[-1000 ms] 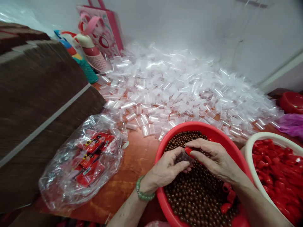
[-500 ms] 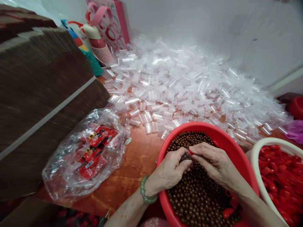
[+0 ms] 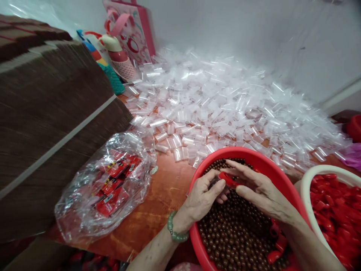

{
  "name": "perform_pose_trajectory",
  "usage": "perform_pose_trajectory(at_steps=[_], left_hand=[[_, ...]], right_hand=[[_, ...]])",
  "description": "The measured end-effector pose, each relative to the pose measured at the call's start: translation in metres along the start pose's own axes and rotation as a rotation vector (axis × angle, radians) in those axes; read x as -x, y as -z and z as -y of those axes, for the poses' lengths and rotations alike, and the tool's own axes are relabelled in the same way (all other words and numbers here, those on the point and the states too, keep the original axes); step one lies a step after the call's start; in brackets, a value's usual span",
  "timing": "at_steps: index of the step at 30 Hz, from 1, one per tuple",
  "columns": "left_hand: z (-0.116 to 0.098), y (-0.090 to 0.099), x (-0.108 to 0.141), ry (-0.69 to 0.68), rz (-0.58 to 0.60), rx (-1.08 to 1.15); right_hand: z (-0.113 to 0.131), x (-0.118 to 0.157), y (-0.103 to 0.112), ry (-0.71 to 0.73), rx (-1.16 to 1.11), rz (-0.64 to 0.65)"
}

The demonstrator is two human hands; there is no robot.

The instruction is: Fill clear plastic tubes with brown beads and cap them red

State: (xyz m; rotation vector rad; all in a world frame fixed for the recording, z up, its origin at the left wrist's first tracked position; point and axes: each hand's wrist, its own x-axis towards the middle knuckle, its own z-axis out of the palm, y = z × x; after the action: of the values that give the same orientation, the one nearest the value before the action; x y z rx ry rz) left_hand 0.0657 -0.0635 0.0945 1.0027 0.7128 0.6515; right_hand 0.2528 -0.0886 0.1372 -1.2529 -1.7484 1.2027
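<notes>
Left hand (image 3: 205, 194) is pinching red piece (image 3: 228, 180) between thumb and fingers; right hand (image 3: 262, 188) is hanging part-open beside it, contact unclear. Brown balls (image 3: 228, 233) are lying beneath the grip, red basin (image 3: 272, 169) surrounding them.

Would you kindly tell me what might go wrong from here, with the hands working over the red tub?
The red piece between the left hand and right hand might slip into the brown balls. Loose red pieces already in the red tub could get mixed up with it. Clear plastic pieces beside the red tub could perhaps be knocked in.
</notes>
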Motion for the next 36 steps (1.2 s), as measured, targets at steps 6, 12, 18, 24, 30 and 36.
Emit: perform_pose_trajectory(at_steps=[6, 12, 18, 24, 30, 36], left_hand=[[-0.002, 0.001, -0.001, -0.003, -0.066, 0.151], [-0.002, 0.000, 0.000, -0.009, -0.129, 0.168], [-0.005, 0.000, 0.002, 0.010, -0.092, 0.107], [-0.008, 0.000, 0.002, 0.000, -0.021, 0.032], [-0.006, 0.000, 0.002, 0.027, 0.012, -0.075], [-0.006, -0.001, 0.001, 0.052, 0.040, -0.063]], right_hand=[[-0.009, 0.002, -0.001, -0.131, -0.254, -0.147], [-0.015, -0.007, -0.002, -0.153, -0.259, -0.225], [-0.012, -0.010, -0.010, -0.045, -0.037, -0.210], [-0.013, -0.003, -0.012, 0.158, 0.384, -0.149], [-0.013, 0.002, -0.026, 0.147, 0.639, -0.019], [-0.015, 0.003, -0.047, 0.104, 0.928, -0.175]])
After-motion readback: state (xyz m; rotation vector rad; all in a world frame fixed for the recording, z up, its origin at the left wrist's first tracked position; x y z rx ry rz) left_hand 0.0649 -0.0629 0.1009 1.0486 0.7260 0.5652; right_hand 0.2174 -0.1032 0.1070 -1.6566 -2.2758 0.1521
